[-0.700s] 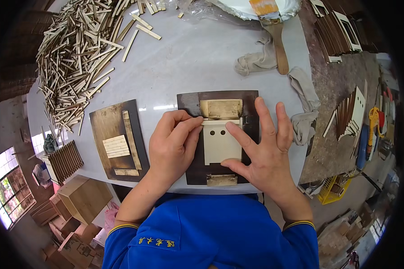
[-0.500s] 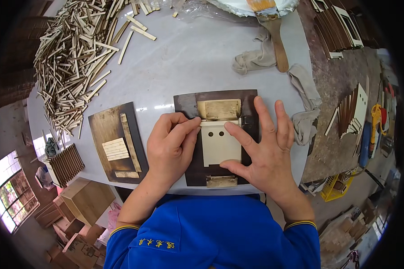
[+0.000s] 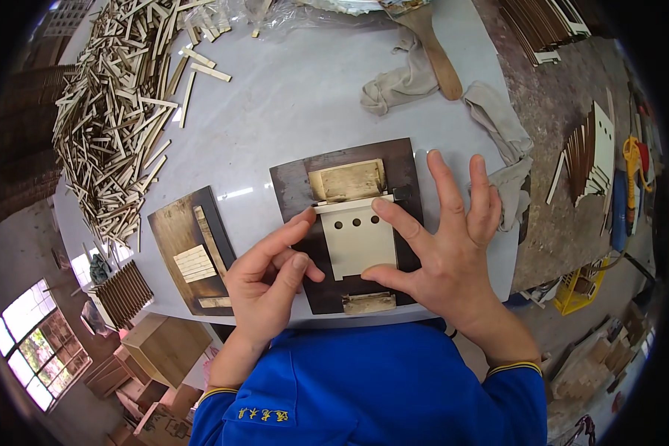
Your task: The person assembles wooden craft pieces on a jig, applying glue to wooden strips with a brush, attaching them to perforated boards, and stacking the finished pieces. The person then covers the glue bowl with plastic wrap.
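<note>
A pale wooden panel [image 3: 358,249] with a row of three dark holes lies on a dark brown board [image 3: 291,186] in front of me. Along the panel's far edge runs a thin pale strip [image 3: 349,204]. My right hand [image 3: 446,245] is spread, its index fingertip on the strip's right end and its thumb on the panel's near right part. My left hand [image 3: 271,279] has its fingers apart and holds nothing; its index fingertip is by the strip's left end. Smeared wooden blocks sit beyond the panel [image 3: 349,181] and at its near edge [image 3: 369,302].
A second board [image 3: 219,256] at left carries a stack of short pale strips [image 3: 194,263]. Many loose strips [image 3: 115,111] heap at the far left. Grey cloths [image 3: 401,85] and a wooden-handled brush [image 3: 435,56] lie at the far right. Stacked panels [image 3: 583,152] stand on the brown surface beyond.
My left hand has let go of the strip's left end and drawn back left, its fingers parting. A third hole now shows. My right hand keeps its place on the panel; the view has shifted.
</note>
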The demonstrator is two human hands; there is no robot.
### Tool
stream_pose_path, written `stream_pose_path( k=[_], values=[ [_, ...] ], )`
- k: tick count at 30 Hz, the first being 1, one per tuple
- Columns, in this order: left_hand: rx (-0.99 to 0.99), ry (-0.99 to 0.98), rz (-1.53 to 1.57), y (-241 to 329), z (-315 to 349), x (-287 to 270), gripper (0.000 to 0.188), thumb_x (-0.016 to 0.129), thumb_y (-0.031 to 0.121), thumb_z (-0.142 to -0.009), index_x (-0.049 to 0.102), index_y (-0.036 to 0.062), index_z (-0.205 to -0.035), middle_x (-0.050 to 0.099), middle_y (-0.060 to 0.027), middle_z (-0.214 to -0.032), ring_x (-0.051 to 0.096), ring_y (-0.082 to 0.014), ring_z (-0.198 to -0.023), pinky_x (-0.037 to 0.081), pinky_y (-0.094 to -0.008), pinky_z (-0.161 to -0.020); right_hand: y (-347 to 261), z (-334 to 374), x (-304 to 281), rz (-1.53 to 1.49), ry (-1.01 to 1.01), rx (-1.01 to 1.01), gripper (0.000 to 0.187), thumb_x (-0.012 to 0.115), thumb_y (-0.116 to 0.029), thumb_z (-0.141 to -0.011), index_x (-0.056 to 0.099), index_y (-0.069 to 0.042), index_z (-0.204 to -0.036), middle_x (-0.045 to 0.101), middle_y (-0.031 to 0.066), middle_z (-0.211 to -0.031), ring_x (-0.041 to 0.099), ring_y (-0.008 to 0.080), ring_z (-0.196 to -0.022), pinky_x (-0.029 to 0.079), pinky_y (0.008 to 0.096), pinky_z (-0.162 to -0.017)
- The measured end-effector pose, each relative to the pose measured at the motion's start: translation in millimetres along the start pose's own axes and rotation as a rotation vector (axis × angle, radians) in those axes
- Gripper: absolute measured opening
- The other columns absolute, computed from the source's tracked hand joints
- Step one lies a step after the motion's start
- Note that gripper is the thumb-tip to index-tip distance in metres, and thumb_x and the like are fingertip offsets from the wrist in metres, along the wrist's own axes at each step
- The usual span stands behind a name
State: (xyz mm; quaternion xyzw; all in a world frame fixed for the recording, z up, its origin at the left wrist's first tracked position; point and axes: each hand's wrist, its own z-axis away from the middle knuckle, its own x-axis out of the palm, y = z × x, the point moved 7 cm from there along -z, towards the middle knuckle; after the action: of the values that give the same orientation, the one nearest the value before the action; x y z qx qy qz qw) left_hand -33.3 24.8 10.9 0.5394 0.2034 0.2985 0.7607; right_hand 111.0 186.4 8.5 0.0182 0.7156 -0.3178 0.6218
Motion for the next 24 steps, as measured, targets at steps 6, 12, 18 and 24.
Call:
stream_pose_path(
  k=[6,12,18,24],
  values=[
    [0.059,-0.019,-0.064,-5,-2,1,0.045,0.066,-0.004,-0.094,0.062,-0.0037,-0.139,0.063,-0.0203,-0.140,0.065,-0.0142,-0.081,0.049,-0.0217,-0.071,2,2,-1,-0.010,0.006,0.011,0.076,0.083,-0.061,-0.070,0.068,-0.029,-0.137,0.027,0.0224,-0.167,0.009,0.0488,-0.155,0.009,0.0734,-0.112],
    [0.383,-0.066,-0.812,7,-8,32,0.054,0.076,0.019,-0.093,0.061,0.0029,-0.142,0.056,-0.0180,-0.136,0.058,-0.0231,-0.101,0.048,-0.0322,-0.085,0,1,2,-0.020,0.013,-0.018,0.077,0.083,-0.059,-0.070,0.067,-0.028,-0.138,0.028,0.0224,-0.167,0.010,0.0482,-0.156,0.008,0.0745,-0.112],
    [0.506,-0.082,-1.330,6,-6,46,0.069,0.077,0.048,-0.090,0.061,0.0092,-0.145,0.045,-0.0155,-0.132,0.047,-0.0343,-0.123,0.042,-0.0446,-0.104,-3,0,1,-0.030,0.026,-0.051,0.076,0.084,-0.056,-0.071,0.066,-0.026,-0.139,0.028,0.0223,-0.167,0.012,0.0478,-0.156,0.007,0.0750,-0.113],
    [0.612,-0.036,-1.370,12,-6,48,0.070,0.069,0.054,-0.092,0.060,0.0098,-0.146,0.048,-0.0156,-0.129,0.050,-0.0346,-0.118,0.038,-0.0497,-0.108,-5,0,-2,-0.050,-0.004,-0.070,0.071,0.080,-0.056,-0.075,0.068,-0.022,-0.136,0.028,0.0254,-0.167,0.010,0.0481,-0.157,0.010,0.0793,-0.107]
  ],
)
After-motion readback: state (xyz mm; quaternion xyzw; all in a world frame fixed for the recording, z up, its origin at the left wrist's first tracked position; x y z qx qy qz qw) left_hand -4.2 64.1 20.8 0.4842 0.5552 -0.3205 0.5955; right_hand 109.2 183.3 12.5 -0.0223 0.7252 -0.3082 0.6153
